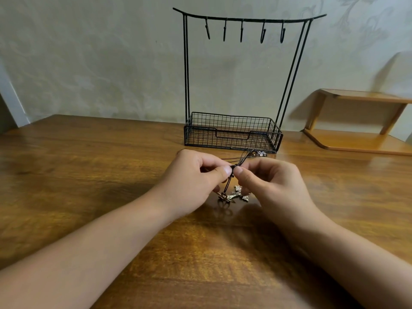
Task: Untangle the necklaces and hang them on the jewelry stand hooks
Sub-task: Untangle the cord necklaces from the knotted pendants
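A pale wall with a faint leaf pattern stands behind a brown wooden counter [89, 152] with a glossy top. At the far edge of the counter, a little right of the middle, stands the black wire jewelry stand [234, 130]: a mesh basket at the bottom, thin upright rods on both sides, and a curved top bar with five small black hooks [241, 32], all of them bare. In the far right corner there is a small light wooden shelf unit [356, 121] against the wall. Near the middle of the counter, just in front of the basket, both hands meet over the tangled dark cord necklaces [234, 169]. The left hand [196, 181] pinches the knot of cords between thumb and curled fingers, and the right hand [274, 184] pinches the same knot from the other side, so the two thumb tips are almost touching. From the knot some cords go away toward the front of the basket, where a small silver bead piece [261, 154] lies on the counter. Other cords hang down from the knot to metal pendants [234, 196] in bronze and silver colour, which rest on the counter between the two hands. Both bare forearms reach in from the near edge.
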